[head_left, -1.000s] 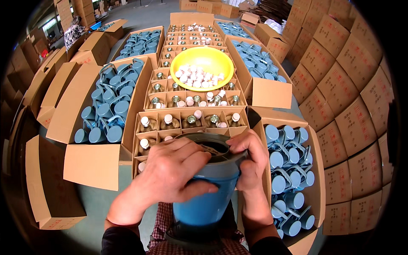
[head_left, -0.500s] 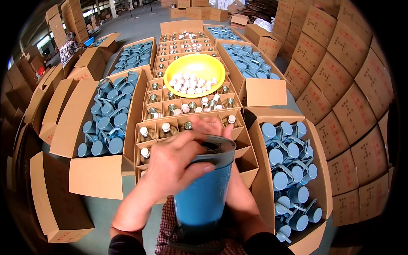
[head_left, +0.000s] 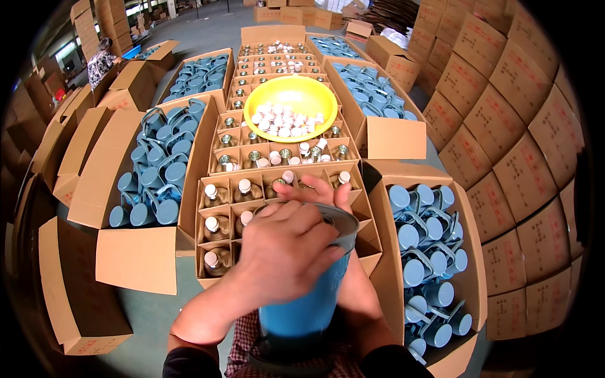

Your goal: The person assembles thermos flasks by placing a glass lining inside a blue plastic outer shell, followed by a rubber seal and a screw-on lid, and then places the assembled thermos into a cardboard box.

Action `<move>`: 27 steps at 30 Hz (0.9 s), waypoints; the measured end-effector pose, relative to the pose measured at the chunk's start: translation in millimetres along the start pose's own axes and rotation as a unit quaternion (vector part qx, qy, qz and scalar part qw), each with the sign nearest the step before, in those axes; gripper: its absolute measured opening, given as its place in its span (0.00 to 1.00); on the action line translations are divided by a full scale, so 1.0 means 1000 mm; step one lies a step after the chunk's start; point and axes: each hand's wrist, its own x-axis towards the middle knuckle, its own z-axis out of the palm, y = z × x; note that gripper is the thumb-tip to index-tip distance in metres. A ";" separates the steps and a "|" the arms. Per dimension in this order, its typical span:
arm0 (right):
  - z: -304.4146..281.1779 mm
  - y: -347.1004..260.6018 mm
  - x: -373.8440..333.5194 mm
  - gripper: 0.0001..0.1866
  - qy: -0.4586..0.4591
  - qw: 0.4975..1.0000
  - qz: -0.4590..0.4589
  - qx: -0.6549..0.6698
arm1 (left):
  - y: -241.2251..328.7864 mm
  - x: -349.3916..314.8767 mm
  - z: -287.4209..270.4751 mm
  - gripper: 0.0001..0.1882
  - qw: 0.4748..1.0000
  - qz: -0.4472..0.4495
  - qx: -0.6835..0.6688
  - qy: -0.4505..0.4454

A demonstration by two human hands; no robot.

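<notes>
Closest in, a blue plastic jug [head_left: 309, 309] stands upright against the person's lap. The left hand [head_left: 287, 249] lies clamped over its grey rim, likely pressing down to steady it, while the right hand [head_left: 328, 195] wraps the far side, fingers curled on the rim at twelve o'clock. Just beyond, a divided carton of capped glass bottles [head_left: 220, 223] sits within arm's reach. At nine o'clock and three o'clock, open boxes of blue jugs [head_left: 154, 170] flank it. Farther off at twelve, a yellow bowl of white caps [head_left: 290, 113] rests atop more bottles. Stacked sealed cartons [head_left: 504, 126] wall off the right.
</notes>
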 end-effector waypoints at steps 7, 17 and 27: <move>-0.009 -0.040 -0.015 0.41 -0.139 0.913 -0.126 -0.363 | -0.069 -0.040 -0.020 0.20 0.906 -0.108 -0.410 0.010; 0.026 -0.034 -0.022 0.20 0.007 0.942 -0.072 -0.328 | -0.070 -0.040 -0.001 0.19 0.925 0.002 -0.376 0.060; 0.103 -0.108 -0.032 0.10 -0.422 0.772 -0.016 -0.475 | -0.057 -0.076 0.077 0.21 0.697 -0.370 -0.612 0.054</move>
